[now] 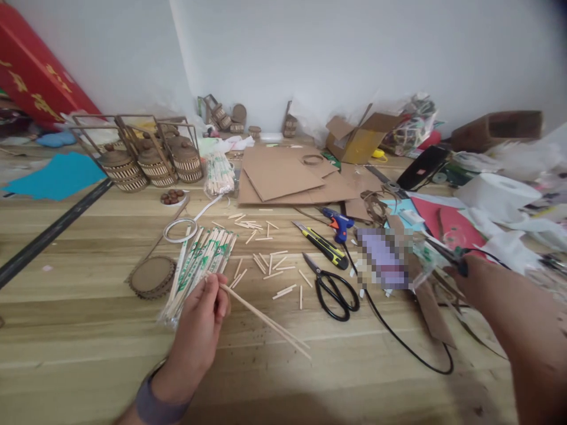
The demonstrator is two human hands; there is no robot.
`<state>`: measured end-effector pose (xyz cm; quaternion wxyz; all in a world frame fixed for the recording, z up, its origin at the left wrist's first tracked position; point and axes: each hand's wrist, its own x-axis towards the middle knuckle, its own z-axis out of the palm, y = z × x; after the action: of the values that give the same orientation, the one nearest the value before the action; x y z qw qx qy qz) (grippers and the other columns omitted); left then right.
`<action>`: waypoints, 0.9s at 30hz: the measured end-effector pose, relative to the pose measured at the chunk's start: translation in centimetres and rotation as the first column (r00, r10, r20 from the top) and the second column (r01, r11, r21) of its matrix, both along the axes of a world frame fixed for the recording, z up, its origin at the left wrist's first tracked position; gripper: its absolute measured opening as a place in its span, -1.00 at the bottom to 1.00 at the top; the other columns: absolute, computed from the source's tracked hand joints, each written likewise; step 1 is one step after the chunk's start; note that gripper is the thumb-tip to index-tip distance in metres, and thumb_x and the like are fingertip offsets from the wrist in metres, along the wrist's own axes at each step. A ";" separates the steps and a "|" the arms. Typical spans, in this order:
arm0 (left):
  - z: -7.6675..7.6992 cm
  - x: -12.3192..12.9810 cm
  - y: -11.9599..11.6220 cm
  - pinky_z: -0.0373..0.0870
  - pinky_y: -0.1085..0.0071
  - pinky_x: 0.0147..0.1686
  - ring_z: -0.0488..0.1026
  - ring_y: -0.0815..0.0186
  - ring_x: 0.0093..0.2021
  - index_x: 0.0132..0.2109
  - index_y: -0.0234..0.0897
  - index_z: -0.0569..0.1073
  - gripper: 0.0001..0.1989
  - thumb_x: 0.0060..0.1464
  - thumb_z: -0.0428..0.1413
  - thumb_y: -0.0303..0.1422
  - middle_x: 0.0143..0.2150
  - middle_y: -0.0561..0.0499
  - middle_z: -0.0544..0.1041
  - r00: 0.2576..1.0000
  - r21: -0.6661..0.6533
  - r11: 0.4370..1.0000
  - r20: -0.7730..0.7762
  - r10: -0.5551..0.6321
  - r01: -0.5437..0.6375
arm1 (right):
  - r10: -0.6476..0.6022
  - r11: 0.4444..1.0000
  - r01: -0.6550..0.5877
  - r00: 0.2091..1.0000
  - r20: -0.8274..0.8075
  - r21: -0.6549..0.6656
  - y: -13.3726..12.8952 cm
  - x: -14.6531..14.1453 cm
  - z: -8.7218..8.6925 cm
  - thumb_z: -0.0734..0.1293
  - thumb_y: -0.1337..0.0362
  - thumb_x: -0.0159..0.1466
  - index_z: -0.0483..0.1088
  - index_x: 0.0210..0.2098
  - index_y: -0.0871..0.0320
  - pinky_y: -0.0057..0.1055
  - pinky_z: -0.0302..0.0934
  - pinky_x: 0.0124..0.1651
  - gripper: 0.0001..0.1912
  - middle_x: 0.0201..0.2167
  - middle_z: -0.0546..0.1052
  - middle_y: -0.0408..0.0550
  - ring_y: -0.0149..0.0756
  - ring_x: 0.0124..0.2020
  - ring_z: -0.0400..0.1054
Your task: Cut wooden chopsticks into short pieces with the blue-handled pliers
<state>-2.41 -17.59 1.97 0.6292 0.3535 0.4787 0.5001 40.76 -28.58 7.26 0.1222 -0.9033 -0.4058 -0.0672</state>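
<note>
My left hand [206, 310] is closed on a pair of thin wooden chopsticks [266, 321], which slant down to the right over the table. Just behind it lie several chopsticks in green-printed wrappers [204, 254]. Short cut wooden sticks [270, 265] are scattered across the middle of the table. At the far right, my right hand [476, 280] is closed round a dark-handled tool with a pointed metal end [445, 251]; its exact kind is unclear. Black-handled scissors [336, 295], a yellow-black utility knife [325, 245] and a blue glue gun [337, 221] lie between the hands.
Three small lidded baskets with tall handles [153, 165] stand at the back left, near a bowl of brown beads [172, 197]. Cardboard sheets [283, 171] and an opened box [363, 136] are at the back. A black cable [398, 339] loops at right, near a paper roll [500, 192].
</note>
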 end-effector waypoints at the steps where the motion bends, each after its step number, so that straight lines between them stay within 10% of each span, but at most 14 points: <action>1: -0.1 0.0 0.0 -0.02 0.53 -0.61 0.05 0.47 -0.64 -0.33 -0.27 0.43 -0.50 -0.08 0.23 0.11 -0.72 0.22 0.18 1.000 -0.011 1.000 -0.017 -0.013 0.013 | -0.059 0.995 0.065 0.995 0.082 -0.076 0.5 -0.6 0.2 0.28 0.18 0.21 0.29 -0.54 0.00 -0.19 -0.06 -0.50 -0.80 -0.71 0.32 0.00 -0.09 -0.70 0.21; 4: -0.4 0.2 -0.2 -0.02 0.51 -0.61 0.07 0.45 -0.64 -0.33 -0.27 0.42 -0.49 -0.07 0.20 0.13 -0.71 0.20 0.21 0.992 -0.047 0.996 -0.091 -0.081 0.077 | -0.028 0.974 0.037 0.999 0.045 -0.222 1.9 -5.5 0.3 0.18 0.22 0.28 0.36 -0.32 0.08 -0.20 0.03 -0.47 -0.85 -0.60 0.43 0.10 0.11 -0.55 0.37; 7: -0.7 0.6 -0.7 0.01 0.50 -0.61 0.11 0.42 -0.63 -0.31 -0.27 0.42 -0.48 -0.04 0.15 0.15 -0.69 0.18 0.25 0.968 -0.076 0.980 -0.159 -0.192 0.182 | 0.205 0.937 -0.240 0.966 -0.160 -0.253 2.7 -13.0 -0.5 0.23 0.15 0.29 0.40 -0.32 0.06 -0.33 0.15 -0.42 -0.83 -0.48 0.56 0.00 -0.07 -0.44 0.46; 10: -1.0 0.9 -1.3 0.05 0.48 -0.59 0.16 0.39 -0.61 -0.29 -0.27 0.44 -0.47 0.01 0.09 0.16 -0.67 0.16 0.29 0.939 -0.089 0.960 -0.201 -0.280 0.267 | 0.521 0.710 -0.692 0.643 -0.561 -0.133 2.9 -20.4 -1.4 0.29 0.20 0.28 0.45 -0.35 0.09 -0.45 0.16 -0.36 -0.86 -0.38 0.60 -0.08 -0.23 -0.38 0.46; 14: -1.0 0.9 -1.5 0.13 0.44 -0.53 0.22 0.35 -0.56 -0.42 -0.25 0.42 -0.49 0.04 0.06 0.15 -0.63 0.11 0.32 0.918 -0.053 0.957 -0.273 -0.288 0.285 | 0.608 0.575 -0.816 0.480 -0.633 -0.066 3.1 -25.9 -2.2 0.38 0.25 0.20 0.46 -0.44 0.14 -0.45 0.00 -0.43 -0.88 -0.45 0.59 -0.07 -0.25 -0.43 0.41; 18: -1.2 0.6 -1.1 0.10 0.43 -0.51 0.17 0.36 -0.55 -0.55 -0.23 0.29 -0.46 0.10 0.03 0.13 -0.59 0.10 0.27 0.911 -0.017 0.959 -0.309 -0.273 0.281 | 0.618 0.611 -0.792 0.484 -0.619 -0.009 3.5 -26.0 -3.0 0.36 0.30 0.22 0.47 -0.41 0.15 -0.42 0.01 -0.40 -0.91 -0.45 0.59 -0.05 -0.22 -0.42 0.41; 23: -1.3 0.5 -1.4 0.04 0.44 -0.53 0.10 0.34 -0.57 -0.24 -0.21 0.41 -0.49 0.07 0.02 0.17 -0.60 0.20 0.15 0.927 -0.010 0.984 -0.334 -0.169 0.176 | 0.593 0.712 -0.691 0.492 -0.637 0.129 3.9 -24.8 -4.1 0.28 0.36 0.24 0.40 -0.30 0.14 -0.41 0.09 -0.32 -0.94 -0.39 0.54 -0.06 -0.24 -0.36 0.37; 27: -0.6 0.7 -2.1 0.07 0.42 -0.52 0.11 0.35 -0.57 -0.46 -0.20 0.30 -0.45 0.06 0.00 0.22 -0.61 0.17 0.16 0.909 0.011 0.978 -0.370 -0.191 0.210 | 0.589 0.741 -0.640 0.473 -0.655 0.203 4.2 -24.5 -3.7 0.22 0.23 0.30 0.26 -0.41 0.10 -0.43 0.10 -0.35 -0.84 -0.47 0.41 -0.16 -0.31 -0.42 0.28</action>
<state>-1.66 -19.64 1.35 0.5676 0.5036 0.5360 0.3700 16.24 -24.33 3.53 0.2465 -0.6583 -0.6289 0.3323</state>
